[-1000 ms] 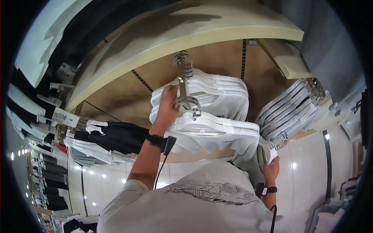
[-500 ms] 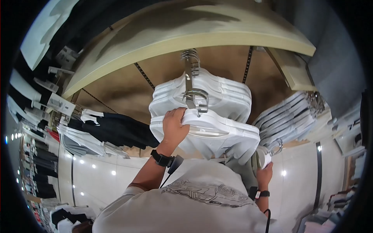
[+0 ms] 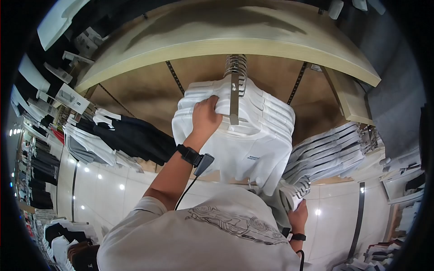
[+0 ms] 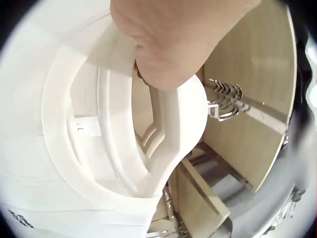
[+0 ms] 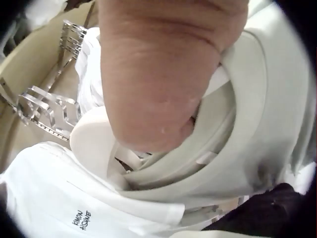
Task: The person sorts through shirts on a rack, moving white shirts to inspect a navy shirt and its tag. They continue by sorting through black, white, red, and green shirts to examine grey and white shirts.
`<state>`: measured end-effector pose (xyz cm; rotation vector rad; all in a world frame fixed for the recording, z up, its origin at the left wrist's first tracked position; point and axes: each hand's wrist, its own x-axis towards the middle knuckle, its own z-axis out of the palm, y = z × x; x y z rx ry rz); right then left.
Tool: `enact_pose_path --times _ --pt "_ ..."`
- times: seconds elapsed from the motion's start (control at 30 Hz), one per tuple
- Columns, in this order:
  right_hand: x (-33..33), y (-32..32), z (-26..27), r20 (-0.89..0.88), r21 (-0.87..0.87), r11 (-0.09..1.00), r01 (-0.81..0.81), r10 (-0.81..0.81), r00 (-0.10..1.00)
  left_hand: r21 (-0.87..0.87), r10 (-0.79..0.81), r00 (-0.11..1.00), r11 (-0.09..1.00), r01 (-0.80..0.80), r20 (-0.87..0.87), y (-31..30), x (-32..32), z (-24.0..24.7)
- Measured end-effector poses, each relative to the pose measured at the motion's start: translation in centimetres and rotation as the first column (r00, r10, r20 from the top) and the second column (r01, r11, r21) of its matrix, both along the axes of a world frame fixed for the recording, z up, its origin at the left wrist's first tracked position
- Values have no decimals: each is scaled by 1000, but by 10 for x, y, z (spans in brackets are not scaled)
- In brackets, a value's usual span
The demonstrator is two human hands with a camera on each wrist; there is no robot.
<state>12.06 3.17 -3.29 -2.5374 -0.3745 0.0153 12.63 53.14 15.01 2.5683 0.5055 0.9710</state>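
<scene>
My left hand (image 3: 206, 118) grips the shoulder of a white hanger (image 4: 190, 116) at the front of a row of white T-shirts (image 3: 266, 142). The front shirt has small dark print on its chest. Its hanger is close under the flat metal rail arm (image 3: 234, 99), with the hook partly hidden. In the left wrist view, the hand covers one side of the hanger. Low on the right, my right hand (image 3: 298, 217) holds white hangers (image 5: 91, 141) carrying pale grey-green shirts (image 5: 270, 114); its fingertips are hidden. Several metal hooks (image 3: 304, 186) stick up beside it.
A curved wooden shelf (image 3: 226, 47) overhangs the rail. Dark shirts (image 3: 140, 135) hang to the left, grey-and-white shirts (image 3: 330, 151) to the right. A wooden bracket panel (image 3: 346, 97) stands at the upper right, above the tiled floor (image 3: 334, 203).
The left hand has gone from the row behind to the front hanger, and then moved it back against the other white shirts. The right hand stays low, still holding its hangers.
</scene>
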Motion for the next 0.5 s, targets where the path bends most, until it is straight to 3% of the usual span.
enact_pose_path --times 0.03,0.1,0.27,0.5 --pt "3 -2 2 1 -5 1000 -3 3 1000 -5 3 1000 1000 -3 1 2 3 -2" --pt "9 -4 12 -59 -5 986 -164 164 985 59 1 998 998 -4 62 2 5 -3" --pt "24 -11 52 -305 -155 960 -232 176 936 43 109 992 993 -112 66 -11 5 0" --pt "23 21 104 -306 -187 909 -372 306 901 168 167 981 969 -182 97 -22 10 -12"
